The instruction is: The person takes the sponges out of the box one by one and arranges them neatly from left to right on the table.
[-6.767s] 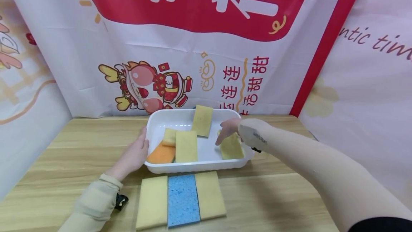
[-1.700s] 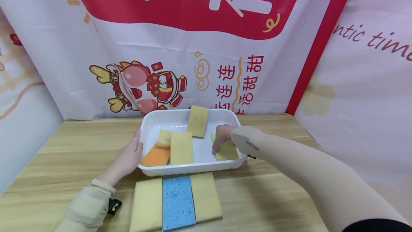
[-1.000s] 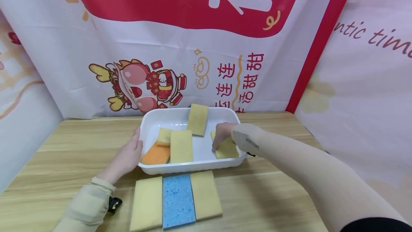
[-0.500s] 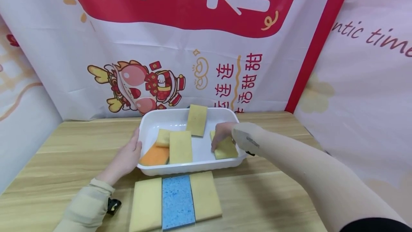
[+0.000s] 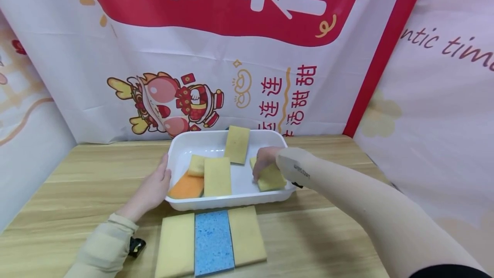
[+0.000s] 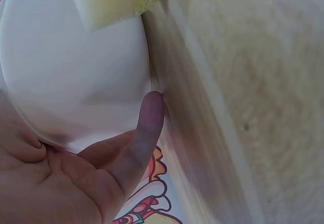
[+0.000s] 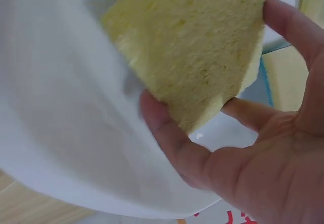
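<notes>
A: Head view?
B: Yellow sponge (image 5: 274, 180) in tray's (image 5: 227, 202) R end, gripped by R hand (image 5: 266, 161); tray touched by L hand (image 5: 155, 187), prob. for steadying.
A: L wrist?
B: Fingers (image 6: 150, 115) laid fairly straight against tray, nothing pinched.
A: R wrist?
B: Sponge held by edges, prob. b/c it's flat.

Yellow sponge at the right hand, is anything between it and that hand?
Nothing visible: in the white tray, the right hand holds the yellow sponge directly, fingertips touching its edges.
</notes>
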The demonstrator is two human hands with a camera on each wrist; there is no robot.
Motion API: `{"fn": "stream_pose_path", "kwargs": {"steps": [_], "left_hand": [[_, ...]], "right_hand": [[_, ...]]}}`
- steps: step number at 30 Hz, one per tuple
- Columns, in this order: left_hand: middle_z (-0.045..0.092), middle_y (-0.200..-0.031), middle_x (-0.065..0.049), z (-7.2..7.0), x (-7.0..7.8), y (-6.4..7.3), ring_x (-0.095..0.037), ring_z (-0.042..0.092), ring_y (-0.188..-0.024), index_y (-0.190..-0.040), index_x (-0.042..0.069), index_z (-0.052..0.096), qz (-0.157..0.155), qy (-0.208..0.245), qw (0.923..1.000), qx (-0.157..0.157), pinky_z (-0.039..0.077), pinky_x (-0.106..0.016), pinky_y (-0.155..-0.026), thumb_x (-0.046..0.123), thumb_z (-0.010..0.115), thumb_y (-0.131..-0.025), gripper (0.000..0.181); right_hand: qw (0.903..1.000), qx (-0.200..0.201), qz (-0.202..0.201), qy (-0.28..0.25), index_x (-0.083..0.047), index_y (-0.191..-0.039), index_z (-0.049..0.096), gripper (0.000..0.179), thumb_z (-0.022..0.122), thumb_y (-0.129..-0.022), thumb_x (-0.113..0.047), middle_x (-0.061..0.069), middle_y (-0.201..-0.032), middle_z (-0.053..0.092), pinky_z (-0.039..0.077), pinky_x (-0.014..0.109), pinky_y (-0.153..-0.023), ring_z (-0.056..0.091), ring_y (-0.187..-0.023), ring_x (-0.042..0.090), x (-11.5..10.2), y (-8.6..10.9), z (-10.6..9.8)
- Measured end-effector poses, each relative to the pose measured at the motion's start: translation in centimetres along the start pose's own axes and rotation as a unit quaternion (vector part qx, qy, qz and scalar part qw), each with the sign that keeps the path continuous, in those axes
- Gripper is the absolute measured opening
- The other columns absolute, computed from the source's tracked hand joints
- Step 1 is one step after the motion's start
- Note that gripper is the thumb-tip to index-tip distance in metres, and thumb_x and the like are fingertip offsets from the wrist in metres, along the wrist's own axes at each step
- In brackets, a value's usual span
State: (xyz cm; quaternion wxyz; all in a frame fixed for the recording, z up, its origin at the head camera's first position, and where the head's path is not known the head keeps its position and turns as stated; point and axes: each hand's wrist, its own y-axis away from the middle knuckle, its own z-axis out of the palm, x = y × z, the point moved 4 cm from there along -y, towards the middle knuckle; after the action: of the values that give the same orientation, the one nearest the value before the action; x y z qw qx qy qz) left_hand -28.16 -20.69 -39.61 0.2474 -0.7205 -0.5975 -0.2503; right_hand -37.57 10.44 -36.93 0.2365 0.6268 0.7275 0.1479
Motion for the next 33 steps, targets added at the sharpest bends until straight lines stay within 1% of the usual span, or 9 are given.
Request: {"fn": "stream_pose_path", "kwargs": {"steps": [4,9,11,17,19,20,27,31,33], "left_hand": [[0.019,-0.152,-0.035,0.0,0.2,0.1,-0.053,0.027,-0.134,-0.155,-0.001,-0.003,0.0,0.003,1.0,-0.001,0.023,-0.063,-0.108,0.024,0.02,-0.109,0.058],[0.018,-0.153,-0.034,0.0,0.1,0.1,-0.052,0.026,-0.135,-0.155,0.0,-0.004,-0.003,0.005,1.0,-0.006,0.023,-0.063,-0.108,0.025,0.02,-0.109,0.058],[0.018,-0.153,-0.034,0.0,0.0,0.1,-0.052,0.027,-0.135,-0.155,-0.001,-0.004,-0.003,0.005,1.0,-0.006,0.023,-0.063,-0.108,0.025,0.021,-0.109,0.058],[0.019,-0.152,-0.034,0.1,-0.2,-0.1,-0.052,0.027,-0.134,-0.155,-0.001,-0.003,-0.001,0.003,1.0,-0.003,0.023,-0.063,-0.108,0.025,0.021,-0.109,0.058],[0.019,-0.152,-0.034,0.1,-0.2,-0.1,-0.052,0.027,-0.134,-0.155,-0.001,-0.003,0.0,0.004,1.0,-0.002,0.023,-0.063,-0.108,0.025,0.021,-0.109,0.058],[0.019,-0.152,-0.034,0.1,-0.2,-0.1,-0.052,0.027,-0.134,-0.155,-0.001,-0.003,0.0,0.004,1.0,-0.002,0.023,-0.063,-0.108,0.025,0.021,-0.109,0.058],[0.02,-0.151,-0.035,0.1,-0.1,0.0,-0.053,0.028,-0.134,-0.155,-0.001,-0.003,0.0,0.006,1.0,-0.002,0.023,-0.063,-0.108,0.024,0.021,-0.109,0.058],[0.019,-0.152,-0.035,0.0,-0.1,0.1,-0.053,0.027,-0.134,-0.155,-0.001,-0.003,-0.002,0.009,1.0,-0.002,0.022,-0.063,-0.108,0.024,0.021,-0.109,0.058],[0.019,-0.152,-0.035,0.0,0.0,0.1,-0.053,0.026,-0.135,-0.155,-0.001,-0.003,-0.003,0.009,0.9999,-0.003,0.022,-0.063,-0.109,0.024,0.021,-0.109,0.058]], "right_hand": [[0.9996,0.012,0.005,0.024,-0.013,-0.094,0.065,0.041,0.084,-0.068,-0.038,0.002,-0.093,0.064,0.045,0.034,-0.083,0.055,-0.089,0.018,-0.1,0.1,-0.1],[0.9992,0.03,0.027,0.004,-0.014,-0.103,0.064,0.049,0.083,-0.067,-0.04,0.012,-0.106,0.05,0.045,0.041,-0.084,0.047,-0.098,0.025,-0.6,0.6,-0.4],[0.9988,0.036,0.031,-0.006,-0.013,-0.105,0.064,0.05,0.082,-0.067,-0.04,0.014,-0.107,0.045,0.045,0.043,-0.083,0.044,-0.099,0.026,-0.8,1.0,-0.6],[0.9979,0.038,0.021,-0.048,-0.013,-0.102,0.064,0.04,0.08,-0.073,-0.034,0.005,-0.1,0.06,0.044,0.037,-0.085,0.054,-0.095,0.021,-1.0,2.4,-1.7],[0.9973,0.032,0.018,-0.063,-0.012,-0.104,0.064,0.041,0.08,-0.073,-0.033,0.003,-0.098,0.063,0.044,0.036,-0.085,0.056,-0.094,0.02,-0.8,2.3,-2.0],[0.9972,0.03,0.016,-0.067,-0.011,-0.106,0.063,0.043,0.081,-0.073,-0.033,0.003,-0.099,0.063,0.044,0.037,-0.086,0.056,-0.094,0.02,-0.7,2.1,-2.0],[0.9984,0.041,0.003,-0.04,-0.012,-0.111,0.064,0.061,0.086,-0.064,-0.044,0.005,-0.101,0.061,0.048,0.042,-0.077,0.056,-0.088,0.024,2.0,-3.6,-2.1],[0.998,0.048,0.006,-0.041,-0.012,-0.112,0.064,0.063,0.086,-0.063,-0.045,0.006,-0.101,0.062,0.049,0.042,-0.078,0.057,-0.089,0.024,1.8,-3.2,-2.5],[0.9979,0.051,-0.003,-0.04,-0.01,-0.111,0.064,0.063,0.086,-0.063,-0.044,0.006,-0.1,0.062,0.049,0.04,-0.078,0.057,-0.088,0.023,1.3,-2.2,-2.7]]}}
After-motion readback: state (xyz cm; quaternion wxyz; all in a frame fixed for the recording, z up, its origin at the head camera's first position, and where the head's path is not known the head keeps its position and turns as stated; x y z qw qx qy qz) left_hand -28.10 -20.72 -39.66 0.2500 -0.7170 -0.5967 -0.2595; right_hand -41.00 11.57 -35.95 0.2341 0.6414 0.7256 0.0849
